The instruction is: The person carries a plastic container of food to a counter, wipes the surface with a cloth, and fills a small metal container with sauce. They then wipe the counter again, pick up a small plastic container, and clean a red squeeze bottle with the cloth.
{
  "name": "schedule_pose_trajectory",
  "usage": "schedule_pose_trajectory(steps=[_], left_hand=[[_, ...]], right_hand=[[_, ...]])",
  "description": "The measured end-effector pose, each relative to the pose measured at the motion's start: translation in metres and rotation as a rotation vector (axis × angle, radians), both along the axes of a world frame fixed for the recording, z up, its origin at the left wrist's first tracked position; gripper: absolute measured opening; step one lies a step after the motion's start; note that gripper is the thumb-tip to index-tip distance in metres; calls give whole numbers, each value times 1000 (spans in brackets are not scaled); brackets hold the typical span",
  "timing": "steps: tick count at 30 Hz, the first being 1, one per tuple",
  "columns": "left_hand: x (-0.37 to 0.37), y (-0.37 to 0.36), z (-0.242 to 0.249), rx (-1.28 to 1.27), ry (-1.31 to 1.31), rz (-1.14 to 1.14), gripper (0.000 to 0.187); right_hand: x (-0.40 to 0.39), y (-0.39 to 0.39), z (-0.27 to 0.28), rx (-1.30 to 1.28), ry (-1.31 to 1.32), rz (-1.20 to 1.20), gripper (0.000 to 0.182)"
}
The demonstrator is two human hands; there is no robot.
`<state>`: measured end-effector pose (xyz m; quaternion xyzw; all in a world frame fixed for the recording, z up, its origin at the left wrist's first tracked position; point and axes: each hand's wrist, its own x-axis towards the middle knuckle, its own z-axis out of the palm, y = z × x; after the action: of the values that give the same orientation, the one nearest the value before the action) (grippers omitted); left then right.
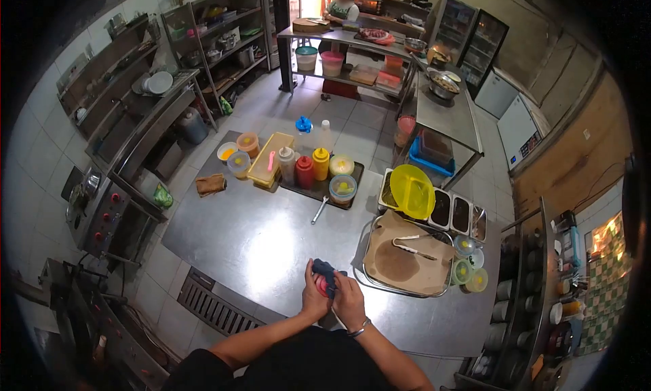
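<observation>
My left hand [314, 300] and my right hand [349, 301] are together above the near edge of the steel table [230, 242]. Between them is a crumpled dark blue cloth [325, 272], with a small red-pink thing [321, 284] showing beneath it, too small to name. The fingers of both hands are closed around the bundle. To the right lies a tray lined with brown paper [407, 255], with metal tongs [415, 246] on the paper. Farther off, a metal spoon-like utensil [319, 211] rests near a dark tray [305, 192].
The dark tray bears a red squeeze bottle [304, 173], a yellow squeeze bottle [321, 165] and tubs. A yellow bowl [411, 191] sits over metal pans. A brown folded cloth [211, 184] lies left. Another person [342, 10] stands behind the far counter [339, 36].
</observation>
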<state>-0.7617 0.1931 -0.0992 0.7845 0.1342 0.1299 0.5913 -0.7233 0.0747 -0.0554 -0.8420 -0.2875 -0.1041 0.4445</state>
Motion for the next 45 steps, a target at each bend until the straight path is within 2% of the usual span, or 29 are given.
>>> schedule_pose_trajectory(steps=[2,3,4,5,6,7,8,10,11,12,14,15,16,18,19,21,23,26,30,32,36,37,38,40,45], left_hand=[[0,-4,-4,7,67,25,112],[3,-4,-6,-11,16,-3,115],[5,-4,-8,-30,-35,-29,118],[6,2,-10,-31,-35,-24,118],[10,16,-9,-64,2,-179,124],[15,29,-9,-92,33,-334,131],[18,38,-8,-88,26,-334,131],[19,48,-8,203,-33,-387,145],[16,48,-4,324,8,-331,151],[11,45,-6,327,5,-330,151],[2,37,-6,149,64,-315,149],[1,33,-4,135,86,-314,147],[1,34,-5,134,88,-314,147],[11,41,-8,37,52,-309,143],[15,52,-11,39,56,-381,143],[21,70,0,35,145,-454,145],[24,83,10,61,257,-579,149],[23,84,7,84,231,-619,149],[17,79,-1,66,206,-567,150],[13,75,-3,20,223,-547,150],[11,55,-12,-12,151,-550,146],[14,52,-15,-16,159,-557,146],[20,51,-16,-28,142,-568,144],[20,46,-15,-42,131,-586,142],[14,35,-19,34,27,-507,136]], right_hand=[[-8,-4,2,107,13,-122,41],[-13,-4,-8,270,209,-237,36],[-13,-13,-11,297,402,-295,36],[-11,-26,-25,462,594,-294,35],[-6,-39,-37,628,785,-289,34],[0,-47,-39,732,740,-276,33],[6,-53,-36,836,692,-265,33],[14,-63,-33,1014,799,-151,31],[16,-63,-31,913,792,-74,30],[20,-61,-28,813,781,3,30],[20,-42,-17,591,757,188,28],[27,-36,-5,111,305,223,28],[31,-26,-3,161,432,294,30],[44,-15,-3,158,429,388,32],[49,-13,-1,157,430,391,32],[53,-8,8,-58,397,471,34],[57,-3,12,-93,386,528,38],[60,7,3,-150,450,561,45],[59,5,-3,-142,459,584,49],[57,-4,-4,-76,491,673,53],[52,-29,27,-67,561,735,69],[50,-33,21,-97,508,700,82],[49,-35,13,-96,516,695,82],[39,-40,-3,-31,446,529,85],[15,-40,0,31,371,314,78]])
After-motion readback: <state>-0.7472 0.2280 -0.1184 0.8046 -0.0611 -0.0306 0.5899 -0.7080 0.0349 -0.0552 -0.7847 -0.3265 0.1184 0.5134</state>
